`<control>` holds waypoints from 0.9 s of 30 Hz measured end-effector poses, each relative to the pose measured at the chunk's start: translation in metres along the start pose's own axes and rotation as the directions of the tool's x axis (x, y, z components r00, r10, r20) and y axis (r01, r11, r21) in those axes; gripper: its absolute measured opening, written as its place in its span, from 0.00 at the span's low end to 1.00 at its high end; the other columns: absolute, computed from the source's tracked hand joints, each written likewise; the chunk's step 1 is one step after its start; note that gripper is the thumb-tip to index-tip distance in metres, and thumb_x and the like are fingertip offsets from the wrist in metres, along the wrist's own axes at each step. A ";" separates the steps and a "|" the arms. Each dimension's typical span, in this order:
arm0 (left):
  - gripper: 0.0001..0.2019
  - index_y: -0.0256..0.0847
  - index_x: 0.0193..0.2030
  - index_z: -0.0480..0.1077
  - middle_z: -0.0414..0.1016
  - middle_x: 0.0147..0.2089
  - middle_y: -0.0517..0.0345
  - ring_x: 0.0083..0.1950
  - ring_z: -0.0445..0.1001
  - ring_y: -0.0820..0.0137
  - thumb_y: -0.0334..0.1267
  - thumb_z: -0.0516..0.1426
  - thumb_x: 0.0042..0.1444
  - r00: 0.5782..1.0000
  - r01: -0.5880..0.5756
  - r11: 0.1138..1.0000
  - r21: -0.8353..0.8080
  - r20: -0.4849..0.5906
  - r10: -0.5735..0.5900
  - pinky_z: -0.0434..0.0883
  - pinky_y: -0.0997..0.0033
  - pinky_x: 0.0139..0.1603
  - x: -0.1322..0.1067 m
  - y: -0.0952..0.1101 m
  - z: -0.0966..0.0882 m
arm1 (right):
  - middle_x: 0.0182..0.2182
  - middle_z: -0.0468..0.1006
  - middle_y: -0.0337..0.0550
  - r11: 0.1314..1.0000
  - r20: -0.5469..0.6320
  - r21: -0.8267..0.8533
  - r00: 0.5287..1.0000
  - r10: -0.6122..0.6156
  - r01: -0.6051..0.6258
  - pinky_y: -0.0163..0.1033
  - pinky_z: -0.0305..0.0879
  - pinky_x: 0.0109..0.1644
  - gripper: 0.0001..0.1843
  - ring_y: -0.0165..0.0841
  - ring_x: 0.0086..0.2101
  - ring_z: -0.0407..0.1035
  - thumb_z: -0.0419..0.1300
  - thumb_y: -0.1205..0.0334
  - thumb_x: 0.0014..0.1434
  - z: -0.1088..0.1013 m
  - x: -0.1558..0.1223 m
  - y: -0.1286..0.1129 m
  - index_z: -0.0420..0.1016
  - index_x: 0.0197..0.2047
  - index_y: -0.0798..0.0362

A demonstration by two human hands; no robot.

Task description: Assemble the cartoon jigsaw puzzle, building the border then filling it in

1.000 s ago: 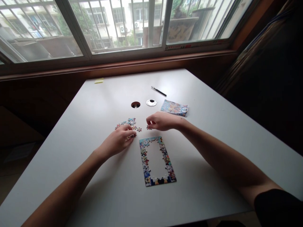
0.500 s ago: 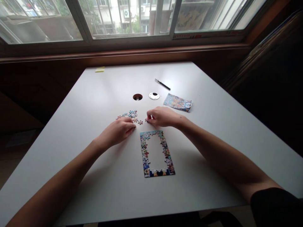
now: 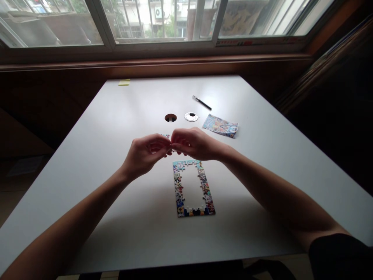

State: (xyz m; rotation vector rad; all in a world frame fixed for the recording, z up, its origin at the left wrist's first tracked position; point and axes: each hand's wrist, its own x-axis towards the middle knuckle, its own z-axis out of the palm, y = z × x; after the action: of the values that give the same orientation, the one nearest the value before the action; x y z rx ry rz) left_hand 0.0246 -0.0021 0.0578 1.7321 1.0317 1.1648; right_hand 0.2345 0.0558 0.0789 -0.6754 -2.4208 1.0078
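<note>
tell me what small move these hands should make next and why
Perhaps ease the right hand slightly away from the left hand: the two come together at the fingers, so whether they pinch anything cannot be told, and only bits of the loose puzzle pieces show behind them.

Smooth sheen is shown by the table (image 3: 136, 111), glossy wood by the twelve-o'clock sill (image 3: 160, 63), matt cloth by the four-o'clock sleeve (image 3: 338, 253).
</note>
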 end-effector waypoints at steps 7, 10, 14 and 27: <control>0.08 0.38 0.41 0.76 0.81 0.36 0.54 0.36 0.82 0.66 0.36 0.66 0.56 0.997 -0.015 0.994 -0.104 -0.081 0.007 0.83 0.65 0.39 0.001 0.018 0.002 | 0.27 0.77 0.39 0.988 -0.122 0.151 0.992 -0.016 0.034 0.36 0.66 0.31 0.10 0.26 0.26 0.69 0.60 0.57 0.66 -0.001 -0.003 -0.013 0.69 0.38 0.54; 0.07 0.38 0.41 0.77 0.81 0.37 0.54 0.37 0.82 0.67 0.35 0.66 0.56 0.996 -0.032 0.996 -0.086 -0.089 0.025 0.82 0.66 0.39 0.000 0.018 0.001 | 0.28 0.77 0.38 0.982 -0.114 0.185 0.993 -0.002 0.023 0.35 0.67 0.30 0.11 0.25 0.25 0.69 0.60 0.55 0.66 -0.001 -0.003 -0.012 0.69 0.38 0.54; 0.06 0.38 0.41 0.77 0.81 0.37 0.54 0.39 0.81 0.68 0.34 0.66 0.56 0.992 -0.061 0.997 -0.039 -0.112 0.056 0.81 0.66 0.42 0.000 0.018 0.001 | 0.30 0.76 0.38 0.977 -0.105 0.214 0.995 -0.003 0.025 0.36 0.68 0.31 0.12 0.25 0.27 0.70 0.62 0.54 0.65 -0.003 -0.004 -0.012 0.69 0.39 0.54; 0.05 0.40 0.38 0.77 0.79 0.38 0.56 0.43 0.78 0.67 0.30 0.65 0.55 0.980 -0.157 0.987 -0.045 -0.131 0.150 0.79 0.63 0.46 0.000 0.020 0.002 | 0.36 0.76 0.40 0.981 -0.127 0.186 0.991 -0.035 0.058 0.35 0.68 0.32 0.07 0.25 0.30 0.70 0.62 0.60 0.62 -0.003 -0.004 -0.012 0.71 0.41 0.54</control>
State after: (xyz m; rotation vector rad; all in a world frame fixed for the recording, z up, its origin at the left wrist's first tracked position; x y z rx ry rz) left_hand 0.0308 -0.0094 0.0752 1.7364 0.9438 1.4046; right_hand 0.2357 0.0477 0.0893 -0.5934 -2.1904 1.1261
